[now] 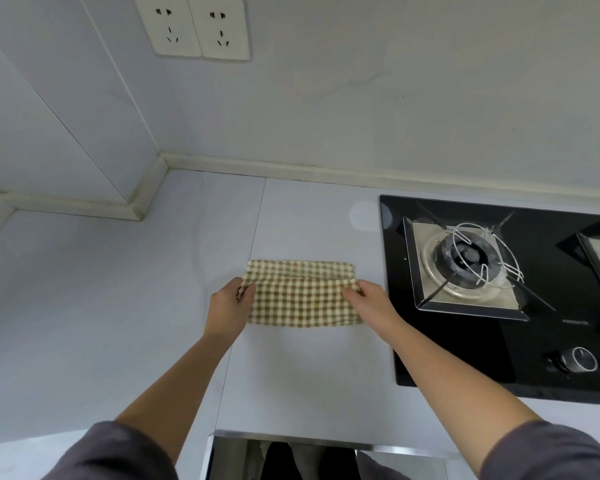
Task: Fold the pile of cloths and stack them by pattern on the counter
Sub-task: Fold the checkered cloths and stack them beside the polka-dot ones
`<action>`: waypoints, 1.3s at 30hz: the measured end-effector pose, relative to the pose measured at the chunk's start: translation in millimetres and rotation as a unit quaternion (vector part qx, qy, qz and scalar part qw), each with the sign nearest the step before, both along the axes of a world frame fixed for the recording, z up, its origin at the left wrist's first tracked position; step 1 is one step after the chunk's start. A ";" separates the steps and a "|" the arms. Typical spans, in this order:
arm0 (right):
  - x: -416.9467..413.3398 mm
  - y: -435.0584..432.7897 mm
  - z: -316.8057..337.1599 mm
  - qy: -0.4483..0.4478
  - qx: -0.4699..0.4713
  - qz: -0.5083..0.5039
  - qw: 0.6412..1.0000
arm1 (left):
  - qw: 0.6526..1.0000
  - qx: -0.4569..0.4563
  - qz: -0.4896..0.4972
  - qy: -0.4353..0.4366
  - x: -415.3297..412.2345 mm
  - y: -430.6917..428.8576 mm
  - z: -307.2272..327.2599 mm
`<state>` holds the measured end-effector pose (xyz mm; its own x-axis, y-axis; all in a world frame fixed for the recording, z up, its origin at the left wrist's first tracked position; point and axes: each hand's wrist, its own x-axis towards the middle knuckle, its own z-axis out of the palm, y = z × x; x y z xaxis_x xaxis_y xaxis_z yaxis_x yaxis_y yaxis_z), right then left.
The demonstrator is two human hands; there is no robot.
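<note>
Your fingers point(246, 294) pinch the upper layer's two ends, left hand point(226, 306) and right hand point(369, 299) alike, likely so the green checked cloth point(302, 303) folds evenly. It lies on the counter point(153, 323) just left of the gas hob point(465, 344), off its burner point(468, 252).

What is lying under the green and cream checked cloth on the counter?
The green and cream checked cloth lies on the pale grey counter; its own lower layer shows at the far edge. Anything else beneath is covered.
</note>
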<state>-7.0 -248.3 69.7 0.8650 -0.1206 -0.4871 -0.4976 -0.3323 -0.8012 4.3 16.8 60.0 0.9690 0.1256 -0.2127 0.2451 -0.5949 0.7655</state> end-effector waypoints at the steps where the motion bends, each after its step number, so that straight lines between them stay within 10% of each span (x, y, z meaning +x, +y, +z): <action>1: 7.1 0.9 -0.7 0.004 -0.009 -0.006 1.000 | 1.000 -0.001 0.000 0.010 7.8 -3.9 -0.6; 17: 52.3 10.3 -19.3 -0.002 -0.180 -0.020 0.983 | 0.979 0.187 0.000 0.081 54.1 -23.1 -21.1; 32: 34.0 17.0 -21.1 -0.086 -0.182 -0.077 0.977 | 0.984 0.161 0.068 0.044 43.3 -28.5 -14.3; 36: 20.5 20.0 -29.3 -0.252 -0.360 0.033 0.897 | 0.948 0.286 -0.046 -0.132 29.7 -26.8 -19.5; 39: 15.0 41.4 -36.3 -0.208 -0.346 0.199 0.893 | 0.909 0.326 -0.219 -0.137 26.6 -34.3 -28.7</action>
